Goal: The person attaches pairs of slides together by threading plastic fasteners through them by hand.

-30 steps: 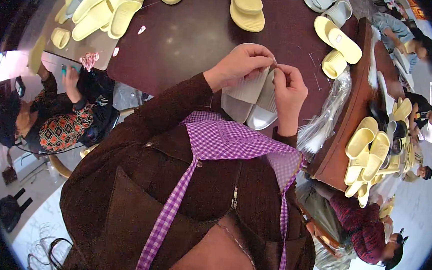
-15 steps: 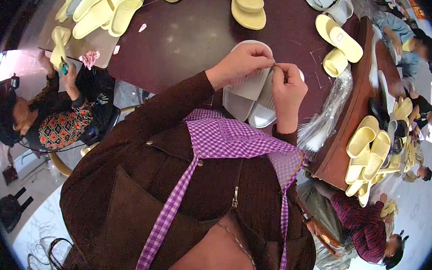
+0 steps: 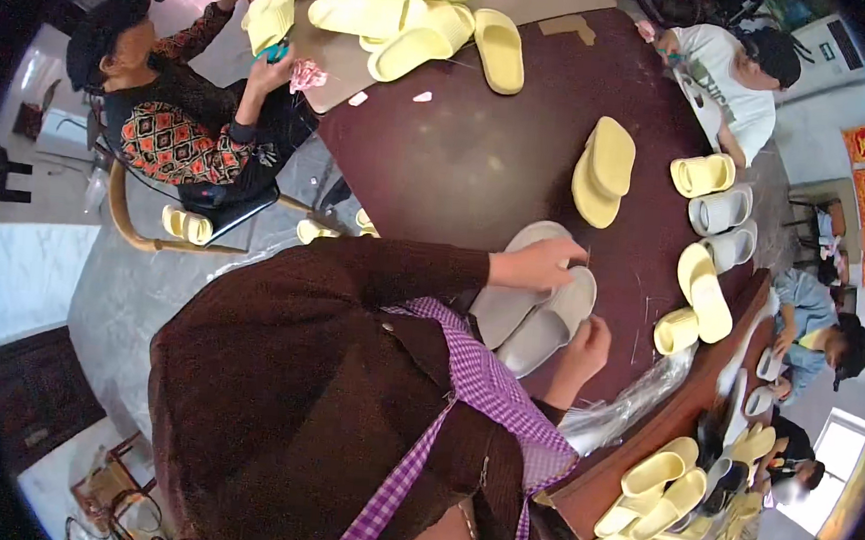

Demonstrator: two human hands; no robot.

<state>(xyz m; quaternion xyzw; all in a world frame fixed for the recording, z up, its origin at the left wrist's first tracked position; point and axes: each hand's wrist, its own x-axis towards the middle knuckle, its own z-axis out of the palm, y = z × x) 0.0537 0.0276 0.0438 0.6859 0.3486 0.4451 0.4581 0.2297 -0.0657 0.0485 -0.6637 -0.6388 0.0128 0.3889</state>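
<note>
A pair of grey slippers lies on the dark red table close in front of me. My left hand is over their far part, fingers bent and pressed together at the tips. Beside the slippers' right edge is my right hand, with its fingers curled in. Anything held between the fingertips of either hand is too small to make out. Farther off on the table, two stacked yellow slippers lie by themselves.
Yellow slippers are heaped at the far left, where a co-worker holds teal-handled scissors. Yellow and grey slippers line the right side. Clear plastic wrap lies by the wooden edge, with more slippers beyond.
My hands were together above the slippers, pinching something tiny. They have come apart, the left lower over the slippers and the right down beside them. The whole view has turned leftward.
</note>
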